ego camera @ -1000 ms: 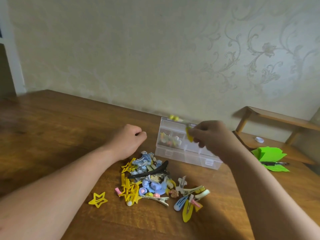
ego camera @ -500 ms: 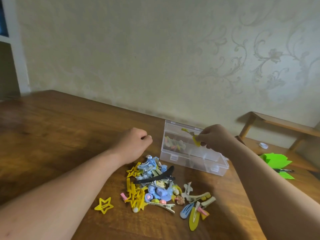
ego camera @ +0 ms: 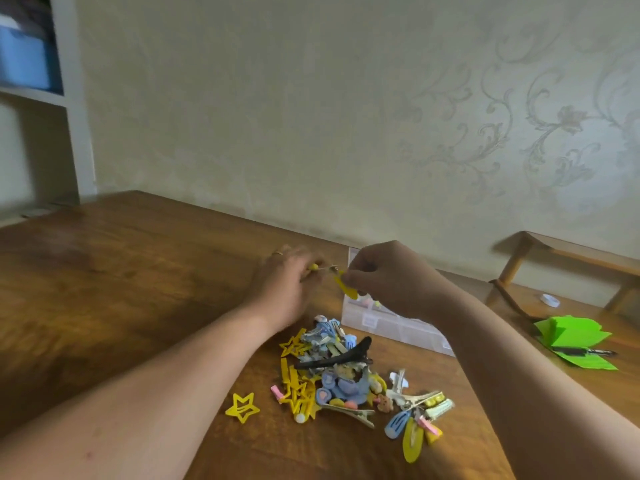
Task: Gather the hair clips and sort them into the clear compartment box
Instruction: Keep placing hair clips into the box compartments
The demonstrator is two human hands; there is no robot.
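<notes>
- A person's two hands meet in the air above a wooden table (ego camera: 138, 271), at the far left corner of the clear compartment box (ego camera: 391, 329).
- The right hand (ego camera: 388, 278) pinches a yellow clip (ego camera: 346, 289) between thumb and curled fingers, and the clip hangs tilted in front of the box's left end.
- The left hand (ego camera: 291, 282), a ring (ego camera: 277, 253) on one finger, has its fingers curled in around the bead end of a thin metal clip (ego camera: 323, 268). The clip runs across to the yellow one. Motion blur hides the exact grip.
- The box sits near the wall with pale clips in a left compartment; the right wrist and forearm cover much of it.
- A heap of hair clips (ego camera: 341, 379) lies on the table just in front of the box, between the forearms, with a long black clip (ego camera: 336, 356) across its top.
- A yellow star clip (ego camera: 242, 407) lies alone, just left of the heap.
- At the right edge of the table, green paper (ego camera: 571, 336) lies with a pen (ego camera: 585, 352) on it.
</notes>
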